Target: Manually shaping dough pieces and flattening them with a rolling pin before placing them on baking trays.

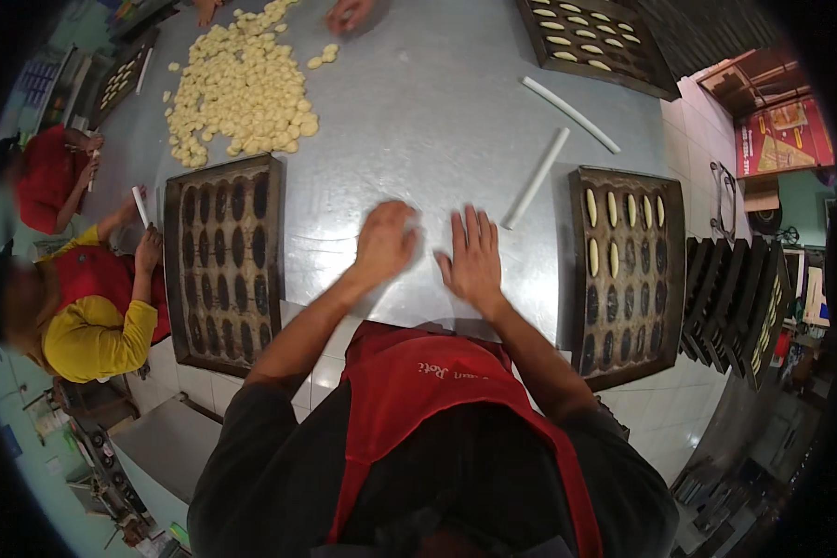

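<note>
My left hand (386, 240) is curled, pressing down on the steel table (437, 112); whether a dough piece is under it I cannot tell. My right hand (474, 256) lies flat beside it, fingers spread, palm on the table. A dark baking tray with oval moulds (629, 272) sits to my right, several moulds in its far rows filled with pale dough. An empty mould tray (223, 260) lies to my left. Two white rolling sticks (536, 177) (570, 113) rest beyond my right hand.
A heap of small dough pieces (242, 88) lies at the far left. Another filled tray (591, 42) sits at the far right. Co-workers stand at the left, one holding a white stick (140, 206). Another person's hands (349, 14) reach in opposite. Stacked trays (735, 298) lean at the right.
</note>
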Available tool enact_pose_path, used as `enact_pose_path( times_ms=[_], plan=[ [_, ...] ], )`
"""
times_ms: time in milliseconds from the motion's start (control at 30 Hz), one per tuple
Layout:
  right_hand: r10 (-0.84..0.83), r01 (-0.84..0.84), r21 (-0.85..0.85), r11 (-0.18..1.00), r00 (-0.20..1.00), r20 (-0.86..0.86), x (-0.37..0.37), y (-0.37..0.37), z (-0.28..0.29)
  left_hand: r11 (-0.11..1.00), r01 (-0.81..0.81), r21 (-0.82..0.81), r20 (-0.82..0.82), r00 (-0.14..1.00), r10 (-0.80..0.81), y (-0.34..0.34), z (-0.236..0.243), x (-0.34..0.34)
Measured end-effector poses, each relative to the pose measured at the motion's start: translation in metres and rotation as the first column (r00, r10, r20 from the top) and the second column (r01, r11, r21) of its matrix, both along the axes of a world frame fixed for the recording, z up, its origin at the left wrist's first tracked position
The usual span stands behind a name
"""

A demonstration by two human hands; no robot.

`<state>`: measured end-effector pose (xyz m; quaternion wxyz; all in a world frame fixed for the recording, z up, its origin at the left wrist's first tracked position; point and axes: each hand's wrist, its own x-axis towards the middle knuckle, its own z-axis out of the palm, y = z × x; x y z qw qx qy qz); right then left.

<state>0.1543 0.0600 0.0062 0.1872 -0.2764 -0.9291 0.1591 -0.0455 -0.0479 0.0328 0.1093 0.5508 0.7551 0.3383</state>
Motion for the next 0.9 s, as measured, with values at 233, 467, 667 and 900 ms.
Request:
enact_pose_path(
  times_ms=[233, 467, 667, 900],
  plan=[
    [-0.018, 0.0, 0.123, 0.992, 0.989, 0.148, -0.024, 0.019, 0.02, 0.78, -0.593, -0.2, -0.646, 0.678, 0.35, 0.009, 0.016, -0.224],
    [0.053, -0.06, -0.226, 0.972, 0.998, -0.038, 0.015, -0.001, 0.031, 0.845, -0.391, -0.364, -0.454, 0.867, 0.205, 0.008, -0.012, -0.263],
    [-0.058, 0.047, -0.233, 0.971, 0.997, -0.042, 0.08, 0.024, 0.029, 0.994, -0.047, -0.1, 0.381, 0.921, 0.082, 0.018, -0.001, -0.075],
    [-0.612, 0.419, -0.482, 0.77, 0.272, -0.742, 0.18, 0.158, 0.106, 0.988, -0.116, -0.101, 0.617, 0.772, 0.153, 0.002, -0.018, 0.011]
  ],
)
